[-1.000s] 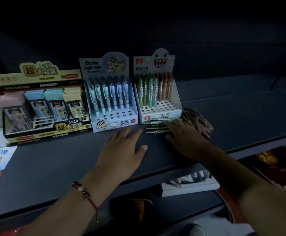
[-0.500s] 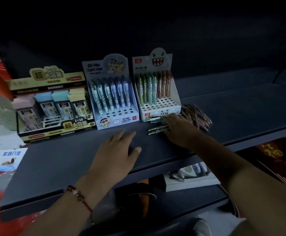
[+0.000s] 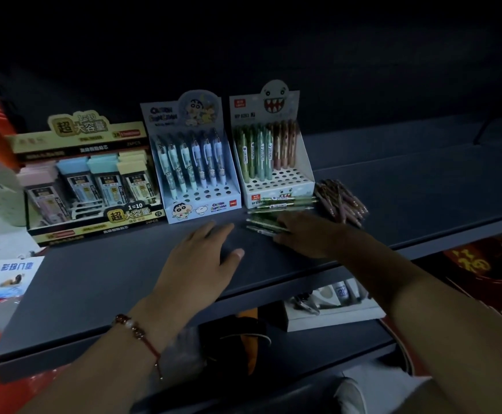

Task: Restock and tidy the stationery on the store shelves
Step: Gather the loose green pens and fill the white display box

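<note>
Dark grey shelf (image 3: 94, 294) stretches before you, dimly lit. Your left hand (image 3: 196, 264) lies flat on it, fingers straight and relaxed, holding nothing. Your right hand (image 3: 306, 234) rests palm down over a loose heap of green pens (image 3: 270, 210) lying on the shelf just in front of the white monster-face display box (image 3: 276, 162); whether its fingers grasp any pen you cannot tell. Brown pens (image 3: 339, 201) lie in a second heap to the right of that box. Left of it stands a blue cartoon pen box (image 3: 193, 162), then a box of pencil-lead cases (image 3: 91, 180)
</note>
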`<action>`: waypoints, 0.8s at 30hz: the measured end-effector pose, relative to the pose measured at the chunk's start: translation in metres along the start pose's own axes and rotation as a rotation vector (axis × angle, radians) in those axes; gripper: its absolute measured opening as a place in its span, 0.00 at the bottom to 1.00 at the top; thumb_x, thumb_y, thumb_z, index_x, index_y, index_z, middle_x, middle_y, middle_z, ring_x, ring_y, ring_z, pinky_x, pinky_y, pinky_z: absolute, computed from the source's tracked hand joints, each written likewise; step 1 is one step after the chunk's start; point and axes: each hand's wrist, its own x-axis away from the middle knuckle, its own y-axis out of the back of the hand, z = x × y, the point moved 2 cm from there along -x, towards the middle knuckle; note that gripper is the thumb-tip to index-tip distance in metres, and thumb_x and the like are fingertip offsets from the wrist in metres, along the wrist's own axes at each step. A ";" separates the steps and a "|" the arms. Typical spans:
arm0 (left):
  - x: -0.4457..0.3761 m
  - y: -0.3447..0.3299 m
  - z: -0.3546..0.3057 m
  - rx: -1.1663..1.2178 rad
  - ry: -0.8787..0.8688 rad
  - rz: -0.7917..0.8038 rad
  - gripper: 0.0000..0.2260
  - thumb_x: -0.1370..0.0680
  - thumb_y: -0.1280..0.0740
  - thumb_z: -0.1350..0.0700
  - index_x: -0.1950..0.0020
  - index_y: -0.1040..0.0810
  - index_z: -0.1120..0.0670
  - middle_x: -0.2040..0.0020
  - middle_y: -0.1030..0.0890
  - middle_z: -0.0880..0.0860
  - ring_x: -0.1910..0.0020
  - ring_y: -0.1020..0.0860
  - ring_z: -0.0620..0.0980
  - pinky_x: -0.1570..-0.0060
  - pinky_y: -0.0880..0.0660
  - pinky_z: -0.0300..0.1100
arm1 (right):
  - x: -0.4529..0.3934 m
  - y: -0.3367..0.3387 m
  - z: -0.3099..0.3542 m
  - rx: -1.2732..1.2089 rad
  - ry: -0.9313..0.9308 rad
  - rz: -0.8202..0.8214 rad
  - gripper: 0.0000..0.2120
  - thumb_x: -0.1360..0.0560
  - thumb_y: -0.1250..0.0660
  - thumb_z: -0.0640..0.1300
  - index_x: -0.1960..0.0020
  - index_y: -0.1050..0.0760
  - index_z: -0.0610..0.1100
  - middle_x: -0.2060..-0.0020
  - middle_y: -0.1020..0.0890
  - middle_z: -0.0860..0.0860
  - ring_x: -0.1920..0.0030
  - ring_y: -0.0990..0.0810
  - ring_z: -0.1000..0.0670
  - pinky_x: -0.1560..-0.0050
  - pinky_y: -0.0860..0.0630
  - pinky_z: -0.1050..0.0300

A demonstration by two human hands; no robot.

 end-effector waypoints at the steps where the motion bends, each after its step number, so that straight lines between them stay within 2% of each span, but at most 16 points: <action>1: 0.001 -0.001 0.000 0.019 0.004 0.001 0.26 0.19 0.43 0.41 0.22 0.42 0.45 0.22 0.42 0.48 0.24 0.43 0.49 0.28 0.41 0.48 | 0.003 0.001 0.002 -0.020 -0.005 0.000 0.15 0.19 0.39 0.52 0.41 0.29 0.42 0.43 0.22 0.42 0.44 0.23 0.42 0.47 0.28 0.54; 3: 0.003 -0.002 0.000 0.126 0.026 -0.003 0.25 0.19 0.43 0.41 0.23 0.39 0.45 0.23 0.38 0.47 0.26 0.38 0.48 0.30 0.38 0.46 | 0.011 0.003 0.008 -0.179 -0.015 0.021 0.13 0.18 0.42 0.52 0.42 0.28 0.43 0.47 0.20 0.42 0.48 0.20 0.43 0.48 0.24 0.52; 5: 0.006 -0.002 -0.007 0.375 0.093 -0.017 0.22 0.20 0.42 0.40 0.27 0.33 0.45 0.28 0.31 0.46 0.33 0.30 0.46 0.37 0.32 0.42 | 0.025 0.008 0.018 -0.619 -0.045 0.056 0.10 0.17 0.42 0.48 0.47 0.28 0.42 0.57 0.20 0.45 0.60 0.18 0.51 0.59 0.21 0.58; 7: 0.007 -0.003 -0.017 0.723 0.174 -0.032 0.17 0.21 0.40 0.38 0.38 0.23 0.44 0.40 0.21 0.43 0.43 0.25 0.41 0.45 0.29 0.38 | 0.037 0.014 0.032 -1.012 -0.039 0.103 0.09 0.17 0.41 0.44 0.48 0.26 0.39 0.61 0.20 0.47 0.67 0.20 0.55 0.66 0.22 0.62; 9: 0.007 -0.002 -0.026 1.053 0.197 -0.014 0.19 0.25 0.37 0.34 0.50 0.17 0.46 0.52 0.17 0.46 0.49 0.21 0.44 0.44 0.26 0.45 | 0.044 0.015 0.046 -1.207 -0.014 0.160 0.09 0.18 0.40 0.44 0.50 0.23 0.41 0.62 0.19 0.47 0.67 0.21 0.53 0.67 0.24 0.61; 10: 0.006 -0.001 -0.030 1.147 0.179 -0.001 0.21 0.26 0.35 0.34 0.52 0.17 0.51 0.57 0.17 0.50 0.53 0.19 0.48 0.45 0.24 0.48 | 0.046 0.014 0.053 -1.263 -0.006 0.193 0.10 0.18 0.40 0.45 0.51 0.23 0.41 0.63 0.19 0.47 0.67 0.22 0.52 0.67 0.24 0.61; 11: 0.007 0.001 -0.034 1.221 0.144 -0.006 0.23 0.24 0.35 0.37 0.54 0.20 0.57 0.63 0.20 0.54 0.61 0.19 0.51 0.51 0.22 0.49 | 0.049 0.013 0.060 -1.297 0.002 0.230 0.10 0.19 0.39 0.46 0.51 0.23 0.41 0.63 0.19 0.47 0.67 0.22 0.52 0.67 0.24 0.61; 13: 0.010 0.003 -0.037 1.283 0.144 -0.045 0.24 0.22 0.36 0.42 0.54 0.25 0.65 0.72 0.29 0.58 0.74 0.25 0.54 0.67 0.25 0.44 | 0.055 0.010 0.073 -1.335 0.005 0.315 0.12 0.19 0.40 0.48 0.51 0.24 0.41 0.64 0.19 0.46 0.67 0.21 0.52 0.67 0.23 0.60; 14: 0.011 0.004 -0.037 1.291 0.188 -0.055 0.26 0.22 0.36 0.42 0.53 0.26 0.68 0.73 0.30 0.59 0.77 0.27 0.53 0.72 0.28 0.42 | 0.058 0.009 0.078 -1.351 0.007 0.362 0.12 0.19 0.40 0.49 0.52 0.24 0.41 0.64 0.19 0.45 0.67 0.20 0.51 0.66 0.22 0.59; 16: 0.012 0.007 -0.036 1.303 0.244 -0.041 0.27 0.23 0.35 0.41 0.48 0.23 0.68 0.70 0.23 0.60 0.77 0.26 0.53 0.75 0.30 0.40 | 0.062 0.008 0.085 -1.351 0.005 0.435 0.15 0.18 0.42 0.50 0.52 0.24 0.40 0.63 0.18 0.44 0.65 0.18 0.50 0.64 0.20 0.57; 17: 0.013 0.009 -0.036 1.325 0.250 -0.024 0.25 0.22 0.36 0.42 0.47 0.21 0.66 0.65 0.18 0.61 0.73 0.22 0.53 0.73 0.28 0.40 | 0.063 0.008 0.087 -1.336 0.002 0.462 0.16 0.18 0.42 0.51 0.52 0.24 0.40 0.63 0.18 0.44 0.65 0.18 0.49 0.63 0.20 0.56; 18: 0.011 0.010 -0.035 1.355 0.256 -0.006 0.23 0.22 0.36 0.44 0.45 0.20 0.64 0.58 0.15 0.60 0.67 0.19 0.53 0.68 0.24 0.41 | 0.064 0.009 0.088 -1.322 -0.010 0.486 0.17 0.18 0.43 0.52 0.53 0.24 0.40 0.64 0.18 0.45 0.65 0.18 0.49 0.62 0.19 0.56; 20: 0.009 0.010 -0.033 1.388 0.277 0.017 0.20 0.23 0.35 0.45 0.43 0.20 0.61 0.50 0.15 0.59 0.56 0.18 0.56 0.54 0.22 0.47 | 0.066 0.009 0.087 -1.318 -0.042 0.522 0.18 0.18 0.44 0.53 0.53 0.24 0.41 0.65 0.17 0.46 0.66 0.18 0.50 0.63 0.19 0.57; 21: 0.010 0.010 -0.034 1.395 0.285 0.022 0.20 0.23 0.34 0.45 0.42 0.20 0.60 0.49 0.15 0.59 0.55 0.20 0.57 0.51 0.24 0.50 | 0.066 0.009 0.086 -1.318 -0.053 0.537 0.18 0.18 0.44 0.54 0.53 0.24 0.42 0.65 0.17 0.47 0.67 0.18 0.51 0.64 0.19 0.58; 24: 0.008 0.011 -0.039 1.443 0.311 0.003 0.16 0.20 0.37 0.49 0.41 0.21 0.60 0.50 0.15 0.55 0.60 0.19 0.53 0.54 0.24 0.47 | 0.065 0.008 0.083 -1.297 -0.071 0.568 0.18 0.19 0.45 0.56 0.52 0.23 0.45 0.63 0.17 0.49 0.66 0.18 0.53 0.67 0.22 0.61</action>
